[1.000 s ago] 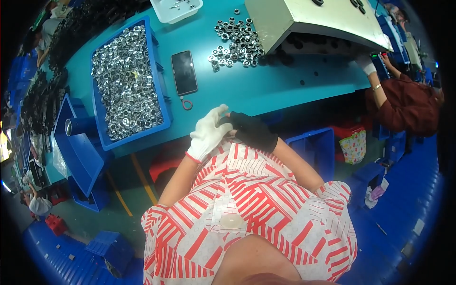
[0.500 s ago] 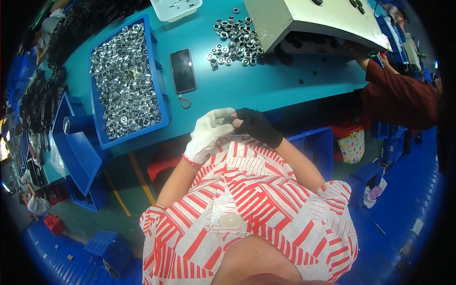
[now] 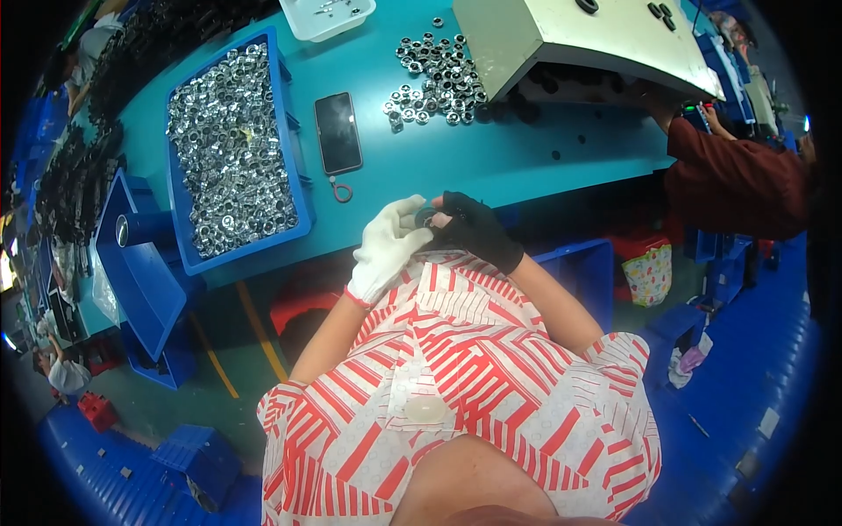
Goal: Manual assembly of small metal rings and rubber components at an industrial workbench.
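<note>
My left hand point(image 3: 384, 249), in a white glove with a red cuff, is closed with its fingertips on a small round metal part point(image 3: 427, 217). From the other side, my right hand point(image 3: 478, 233), in a black glove with bare fingertips, pinches the same part. Fingers cover much of it, so its details cannot be made out. Both hands are held together just off the table's near edge, in front of my red-and-white shirt. To the left, a blue tray point(image 3: 301, 188) is heaped with shiny metal rings point(image 3: 230, 149). More chrome rings point(image 3: 438, 74) lie loose on the teal table point(image 3: 386, 167).
A phone point(image 3: 338, 133) with a red loop lies right of the tray. A white dish point(image 3: 329, 24) with small parts sits farther back. At the right, a co-worker's arm point(image 3: 693, 145) reaches under a cream metal housing point(image 3: 579, 39). Blue bins point(image 3: 140, 280) stand at the lower left.
My fingers have shifted around the small part, and more of it shows between them. My left hand's fingers have spread a little. The co-worker's arm has moved slightly.
</note>
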`<state>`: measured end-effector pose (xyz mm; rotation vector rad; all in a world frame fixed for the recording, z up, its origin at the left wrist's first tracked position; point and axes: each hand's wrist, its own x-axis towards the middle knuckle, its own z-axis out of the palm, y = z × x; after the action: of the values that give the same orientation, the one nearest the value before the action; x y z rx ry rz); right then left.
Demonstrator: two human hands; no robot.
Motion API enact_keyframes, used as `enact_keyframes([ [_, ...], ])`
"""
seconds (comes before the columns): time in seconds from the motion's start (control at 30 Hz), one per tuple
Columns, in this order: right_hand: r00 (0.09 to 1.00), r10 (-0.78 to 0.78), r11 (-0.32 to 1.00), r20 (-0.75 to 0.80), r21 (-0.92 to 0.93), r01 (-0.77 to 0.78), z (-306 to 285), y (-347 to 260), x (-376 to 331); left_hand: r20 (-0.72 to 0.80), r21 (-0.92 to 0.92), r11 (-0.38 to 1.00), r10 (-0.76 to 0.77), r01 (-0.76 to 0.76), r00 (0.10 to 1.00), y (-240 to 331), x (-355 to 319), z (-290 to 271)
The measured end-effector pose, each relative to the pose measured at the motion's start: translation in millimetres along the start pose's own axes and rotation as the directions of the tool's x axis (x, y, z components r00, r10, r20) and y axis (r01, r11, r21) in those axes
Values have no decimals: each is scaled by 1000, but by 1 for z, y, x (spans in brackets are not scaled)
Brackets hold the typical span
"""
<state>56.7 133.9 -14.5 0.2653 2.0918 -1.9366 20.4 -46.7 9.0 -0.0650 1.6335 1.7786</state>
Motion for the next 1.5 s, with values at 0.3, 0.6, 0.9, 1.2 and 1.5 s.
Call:
enact_keyframes([
  [0.3, 994, 107, 932, 2, 348, -101, 9, -2, 2, 59, -192, 981, -7, 18, 998, 4, 11, -8],
  [0.6, 998, -7, 978, -66, 208, 20, 11, -6, 4, -42, -212, 974, 76, -83, 996, -10, 12, 0],
  [0.9, 995, 57, 950, 88, 301, -81, 0, 4, 4, 139, -308, 948, -43, 84, 989, 3, 11, -7],
  [1.2, 941, -327, 840, 82, -430, 330, 5, 0, -8, 46, -292, 953, -71, 82, 996, -7, 10, -1],
  [1.5, 931, -345, 706, 117, -622, 339, 12, 14, -11, 6, -111, 986, -123, 123, 992, 0, 6, -1],
])
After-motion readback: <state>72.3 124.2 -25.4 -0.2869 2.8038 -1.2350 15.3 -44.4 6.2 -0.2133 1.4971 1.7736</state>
